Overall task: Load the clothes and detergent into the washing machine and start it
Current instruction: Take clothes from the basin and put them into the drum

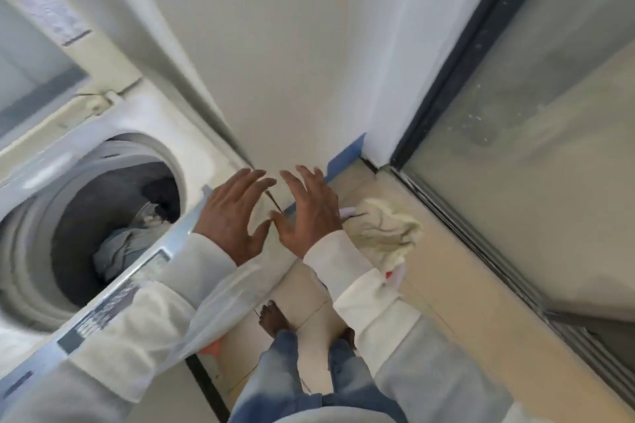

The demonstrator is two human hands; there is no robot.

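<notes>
Two bare hands are hovering side by side over the gap between a top-loading washing machine and a white wall, neither one holding anything. The left hand, palm down over the machine's front right corner, is showing a spread grip with straight fingers fanned toward the wall; the right hand, just beside it and not touching it, is showing the same spread grip, its fingers straight and apart. Both arms are wearing pale long sleeves. The machine's lid is standing raised at the upper left, leaving the round drum exposed. Clothes are already lying inside the drum: a grey-blue garment bunched against the near wall and a dark garment further back, their exact type being too blurred to tell. On the tiled floor to the right of the right hand, near the corner, a crumpled cream cloth is lying in a heap, partly hidden behind that hand's wrist. A strip of blue tape is running along the foot of the wall. A sliding glass door with a dark frame is filling the right side. Below the hands, a bare foot and blue jeans are showing on the tiles. A small orange-red object is peeking out beside the machine's base, too hidden to identify
</notes>
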